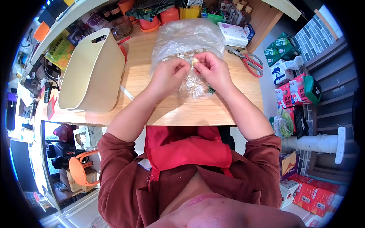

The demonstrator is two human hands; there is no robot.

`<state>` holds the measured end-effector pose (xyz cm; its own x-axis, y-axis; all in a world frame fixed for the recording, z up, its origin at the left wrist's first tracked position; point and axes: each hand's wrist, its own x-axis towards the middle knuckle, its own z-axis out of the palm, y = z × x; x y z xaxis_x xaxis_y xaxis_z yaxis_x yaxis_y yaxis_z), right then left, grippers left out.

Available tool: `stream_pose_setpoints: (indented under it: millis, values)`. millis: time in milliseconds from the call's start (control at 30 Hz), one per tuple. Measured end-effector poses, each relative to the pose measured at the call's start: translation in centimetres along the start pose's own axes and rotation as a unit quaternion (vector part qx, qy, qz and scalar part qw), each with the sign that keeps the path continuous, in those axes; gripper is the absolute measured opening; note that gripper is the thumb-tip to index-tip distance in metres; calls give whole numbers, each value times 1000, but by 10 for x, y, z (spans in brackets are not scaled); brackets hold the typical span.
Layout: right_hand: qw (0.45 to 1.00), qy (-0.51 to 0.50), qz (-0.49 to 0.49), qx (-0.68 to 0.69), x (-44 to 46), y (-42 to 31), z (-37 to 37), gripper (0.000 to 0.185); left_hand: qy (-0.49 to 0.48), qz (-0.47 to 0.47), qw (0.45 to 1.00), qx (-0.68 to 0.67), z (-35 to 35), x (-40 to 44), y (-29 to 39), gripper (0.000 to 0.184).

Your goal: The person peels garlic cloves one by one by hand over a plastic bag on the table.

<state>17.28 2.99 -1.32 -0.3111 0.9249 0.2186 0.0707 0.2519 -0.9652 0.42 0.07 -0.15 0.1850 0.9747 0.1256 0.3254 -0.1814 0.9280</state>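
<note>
Over a clear plastic bag (190, 36) on the wooden table, my right hand (213, 69) pinches a small pale-yellow garlic clove (195, 62) between thumb and fingers. Just left of the clove, my left hand (171, 74) is closed with thumb and fingertips together. Whatever its fingertips hold, if anything, is too small to make out. Thin, whitish and brown papery skins (195, 86) lie on the crumpled plastic below both hands.
A cream bin (91, 72) with a handle slot stands to the left. Red-handled scissors (249, 62) lie on the right, near a white box (232, 35). Flowerpots (169, 16) and bottles (238, 14) line the back. The table's front edge (190, 124) is close to my apron.
</note>
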Motion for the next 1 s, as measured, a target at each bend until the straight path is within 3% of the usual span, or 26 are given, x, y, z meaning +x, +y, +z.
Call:
stream_pose_setpoints:
  millis: [67, 167, 267, 367, 1000]
  values:
    - [999, -18, -13, -33, 0, 1, 0, 19, 52, 49, 997, -35, 3, 1, 0, 12]
    - [998, -16, -31, -53, 0, 7, 2, 20, 56, 39, 995, -77, 2, 3, -1, 16]
    - [998, -13, -33, -46, -1, 6, 3, 20, 48, 59, 997, 3, -2, 3, -2, 14]
    - [999, -19, -26, -34, -2, 6, 3, 20, 73, 71, 994, -30, 0, 3, -5, 14]
    - [997, -58, 41, 37, -2, 0, 6, 12, 77, -7, 995, -59, 2, 2, -1, 16]
